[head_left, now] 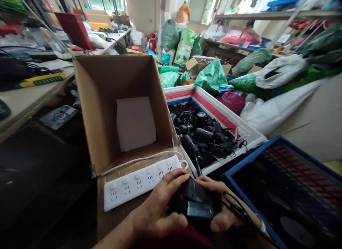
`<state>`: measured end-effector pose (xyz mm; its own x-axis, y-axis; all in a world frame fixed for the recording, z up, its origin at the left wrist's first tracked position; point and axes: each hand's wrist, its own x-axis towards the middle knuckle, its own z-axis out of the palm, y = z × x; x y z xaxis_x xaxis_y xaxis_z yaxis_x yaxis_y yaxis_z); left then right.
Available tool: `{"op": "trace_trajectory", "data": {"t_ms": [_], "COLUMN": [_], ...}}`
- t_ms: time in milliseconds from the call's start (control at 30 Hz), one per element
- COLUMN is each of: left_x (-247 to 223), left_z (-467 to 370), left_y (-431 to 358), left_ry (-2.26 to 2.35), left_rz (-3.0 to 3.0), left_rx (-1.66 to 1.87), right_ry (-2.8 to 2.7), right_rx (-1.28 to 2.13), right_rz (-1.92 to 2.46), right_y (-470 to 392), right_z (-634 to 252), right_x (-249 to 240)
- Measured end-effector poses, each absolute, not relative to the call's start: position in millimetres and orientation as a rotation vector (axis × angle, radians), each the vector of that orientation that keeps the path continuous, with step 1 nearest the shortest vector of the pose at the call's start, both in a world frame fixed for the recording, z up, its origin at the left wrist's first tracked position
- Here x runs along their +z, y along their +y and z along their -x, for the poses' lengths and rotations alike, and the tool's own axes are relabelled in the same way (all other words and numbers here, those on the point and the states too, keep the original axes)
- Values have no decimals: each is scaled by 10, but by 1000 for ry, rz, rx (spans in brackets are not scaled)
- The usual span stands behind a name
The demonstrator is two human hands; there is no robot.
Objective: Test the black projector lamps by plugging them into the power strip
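Note:
My left hand [160, 202] grips the left side of a black hair dryer [196, 197], fingers over its top and thumb at the near edge. My right hand [221, 202] is closed on its right side, thumb below. The broad flat end of the dryer points toward me. A black cord [237, 209] loops over my right wrist. Just beyond my left hand lies a white power strip [141, 183] on a cardboard surface [103, 220]; its sockets show nothing plugged in.
An upended cardboard box [85, 117] faces me behind the strip. To its right stands a white-rimmed bin [256, 140] of black corded dryers. A blue crate [251, 163] is at right. A cluttered table [34, 102] runs along the left; bags [211, 76] fill the back.

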<state>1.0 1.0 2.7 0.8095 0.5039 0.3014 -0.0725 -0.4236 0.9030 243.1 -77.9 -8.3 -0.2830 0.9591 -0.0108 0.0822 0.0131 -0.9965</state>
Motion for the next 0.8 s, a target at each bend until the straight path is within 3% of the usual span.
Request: {"op": "trace_trajectory", "data": {"t_ms": [133, 400, 567, 800], "left_x": [-11, 23, -36, 101], "left_z": [-38, -18, 41, 113], "left_y": [25, 106, 80, 92], "left_ry": [337, 324, 404, 450], "left_rz": [-1873, -1850, -1806, -1904], "left_rx": [690, 660, 681, 548], "right_ry": [-1436, -1260, -1126, -1195], "right_rx": [1323, 1396, 1352, 1587], "right_rz": [1222, 1254, 1480, 1432], "right_y": [-884, -812, -955, -1011], "right_z": [-2434, -2223, -2267, -2304], "right_x": [-168, 122, -97, -256]}}
